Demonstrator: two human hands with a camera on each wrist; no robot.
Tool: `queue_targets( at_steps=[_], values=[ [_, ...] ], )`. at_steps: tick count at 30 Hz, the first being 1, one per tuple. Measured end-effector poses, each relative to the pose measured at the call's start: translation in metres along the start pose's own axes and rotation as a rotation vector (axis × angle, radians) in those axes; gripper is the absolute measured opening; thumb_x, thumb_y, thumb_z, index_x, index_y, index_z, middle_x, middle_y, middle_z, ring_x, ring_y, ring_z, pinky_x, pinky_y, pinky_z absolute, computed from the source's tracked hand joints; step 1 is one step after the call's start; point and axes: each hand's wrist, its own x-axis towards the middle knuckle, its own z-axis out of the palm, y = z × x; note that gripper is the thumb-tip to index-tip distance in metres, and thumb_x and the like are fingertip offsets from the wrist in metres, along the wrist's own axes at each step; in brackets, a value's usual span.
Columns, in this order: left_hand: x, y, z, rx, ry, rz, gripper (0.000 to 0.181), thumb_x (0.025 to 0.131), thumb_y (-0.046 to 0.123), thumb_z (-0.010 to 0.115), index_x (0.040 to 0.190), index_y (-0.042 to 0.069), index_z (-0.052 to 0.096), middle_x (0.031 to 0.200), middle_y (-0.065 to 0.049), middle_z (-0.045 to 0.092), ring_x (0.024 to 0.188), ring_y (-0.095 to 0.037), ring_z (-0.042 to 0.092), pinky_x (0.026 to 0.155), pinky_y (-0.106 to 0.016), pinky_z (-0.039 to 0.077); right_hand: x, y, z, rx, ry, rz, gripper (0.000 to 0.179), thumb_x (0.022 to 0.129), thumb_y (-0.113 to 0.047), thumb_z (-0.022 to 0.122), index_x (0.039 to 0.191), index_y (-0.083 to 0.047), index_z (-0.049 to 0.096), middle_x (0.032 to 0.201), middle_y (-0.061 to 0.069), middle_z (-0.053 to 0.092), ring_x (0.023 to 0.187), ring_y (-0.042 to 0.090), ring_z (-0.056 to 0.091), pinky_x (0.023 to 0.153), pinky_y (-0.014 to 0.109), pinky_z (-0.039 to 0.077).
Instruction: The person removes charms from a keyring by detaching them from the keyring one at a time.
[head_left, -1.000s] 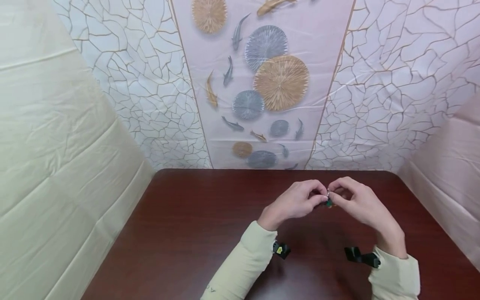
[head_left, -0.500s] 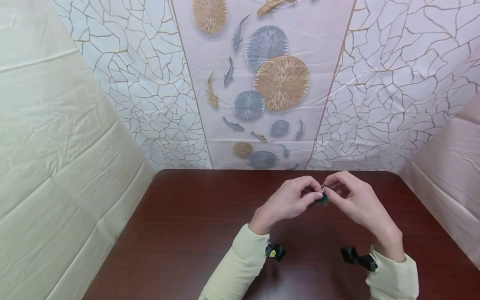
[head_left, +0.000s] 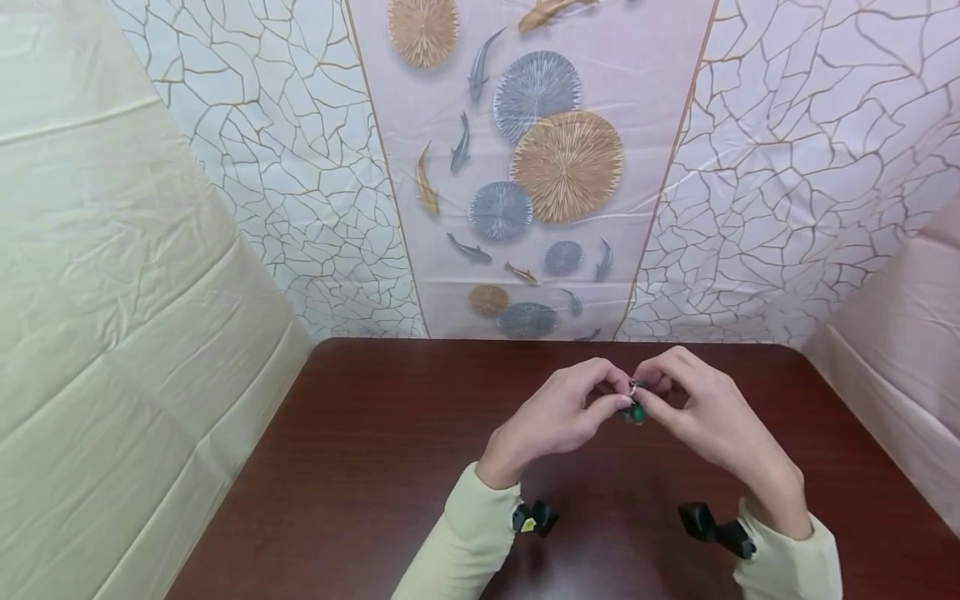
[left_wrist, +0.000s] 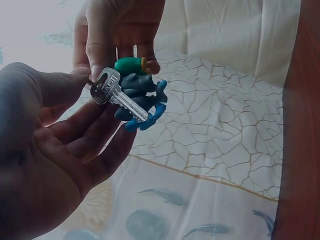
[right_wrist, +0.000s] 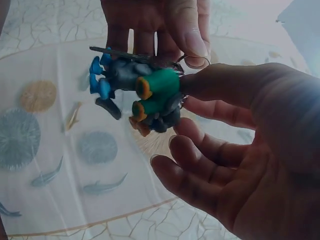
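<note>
My left hand (head_left: 551, 417) and right hand (head_left: 708, 412) meet above the right part of the table, fingertips nearly touching. Between them, both hands pinch a thin metal key ring (right_wrist: 196, 62) with thumb and fingers. A silver key (left_wrist: 122, 97) hangs from it, its head close to the left thumb in the left wrist view. Below the ring dangle small figurine charms: a green one with orange ends (right_wrist: 162, 90) and a dark grey-blue one with bright blue parts (left_wrist: 159, 112). Fingers partly hide the ring and how the charms attach.
A dark reddish-brown table (head_left: 390, 467) lies under the hands. Behind it hangs a patterned cloth (head_left: 525, 250) with fish and round motifs; a cream cloth (head_left: 150, 333) slopes along the left. Black wrist cameras (head_left: 697, 522) sit on both forearms.
Both hands have shifted left together, the left one further and slightly toward the body. The green charm now hangs more visibly beneath the fingertips.
</note>
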Motion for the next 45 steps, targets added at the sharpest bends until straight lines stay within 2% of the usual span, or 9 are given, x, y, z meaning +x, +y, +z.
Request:
queue_targets(
  at_steps=[8,12,20,23,27,30,38,45],
  values=[
    [-0.010,0.005,-0.010,0.015,0.089,0.090,0.008,0.093,0.010,0.065,0.092,0.011,0.058,0.099,0.000,0.058,0.091,-0.008,0.055,0.080,-0.013,0.047,0.004,-0.011,0.003,0.025,0.044,-0.089,0.030,0.070,0.006,0.078,0.087,-0.017,0.067,0.088,-0.008,0.059,0.076,0.001,0.054,0.066,0.013,0.042],
    [-0.014,0.005,-0.013,0.014,0.100,0.100,0.008,0.093,0.010,0.065,0.091,0.012,0.058,0.100,0.001,0.056,0.091,-0.007,0.053,0.079,-0.011,0.046,0.004,-0.015,0.004,0.033,0.029,-0.094,0.028,0.071,0.005,0.076,0.087,-0.016,0.066,0.088,-0.012,0.058,0.076,-0.003,0.054,0.064,0.012,0.042],
    [-0.021,0.008,-0.015,-0.011,0.108,0.141,0.008,0.093,0.012,0.066,0.092,0.011,0.058,0.110,-0.002,0.059,0.100,-0.007,0.056,0.084,-0.019,0.051,0.002,-0.021,0.004,0.100,0.006,-0.077,0.036,0.073,0.008,0.075,0.089,-0.023,0.063,0.087,-0.019,0.054,0.075,-0.008,0.050,0.065,0.010,0.045],
    [-0.025,0.008,-0.016,-0.070,0.115,0.123,0.007,0.093,0.010,0.065,0.093,0.010,0.058,0.111,-0.003,0.060,0.099,-0.008,0.058,0.083,-0.019,0.052,0.002,-0.022,0.005,0.145,-0.005,-0.080,0.037,0.074,0.007,0.077,0.090,-0.023,0.063,0.089,-0.018,0.056,0.075,-0.006,0.052,0.067,0.011,0.046],
    [-0.031,0.004,-0.018,-0.169,0.118,0.071,0.005,0.095,0.008,0.063,0.098,0.009,0.059,0.108,-0.004,0.062,0.092,-0.008,0.060,0.074,-0.019,0.054,0.002,-0.023,0.006,0.180,-0.032,-0.078,0.036,0.075,0.003,0.079,0.092,-0.024,0.064,0.088,-0.018,0.056,0.075,-0.005,0.053,0.067,0.012,0.046],
    [-0.033,0.003,-0.020,-0.196,0.123,0.051,0.005,0.095,0.009,0.062,0.099,0.010,0.059,0.106,-0.003,0.062,0.089,-0.007,0.060,0.070,-0.021,0.054,0.002,-0.023,0.006,0.174,-0.066,-0.064,0.036,0.077,0.001,0.080,0.093,-0.027,0.063,0.088,-0.019,0.056,0.074,-0.005,0.054,0.066,0.013,0.047],
    [-0.033,0.003,-0.025,-0.156,0.147,0.050,0.007,0.095,0.008,0.063,0.098,0.010,0.057,0.100,-0.002,0.057,0.088,-0.006,0.056,0.074,-0.019,0.053,0.003,-0.020,0.009,0.192,-0.142,-0.037,0.033,0.081,-0.001,0.077,0.097,-0.028,0.066,0.088,-0.020,0.060,0.072,-0.004,0.059,0.065,0.014,0.051],
    [-0.033,0.002,-0.024,-0.146,0.133,0.043,0.008,0.094,0.008,0.064,0.097,0.010,0.056,0.095,-0.001,0.056,0.081,-0.004,0.055,0.069,-0.016,0.051,0.004,-0.020,0.012,0.192,-0.088,-0.074,0.033,0.081,0.005,0.074,0.092,-0.025,0.066,0.087,-0.019,0.060,0.071,-0.006,0.057,0.063,0.011,0.049]
  ],
)
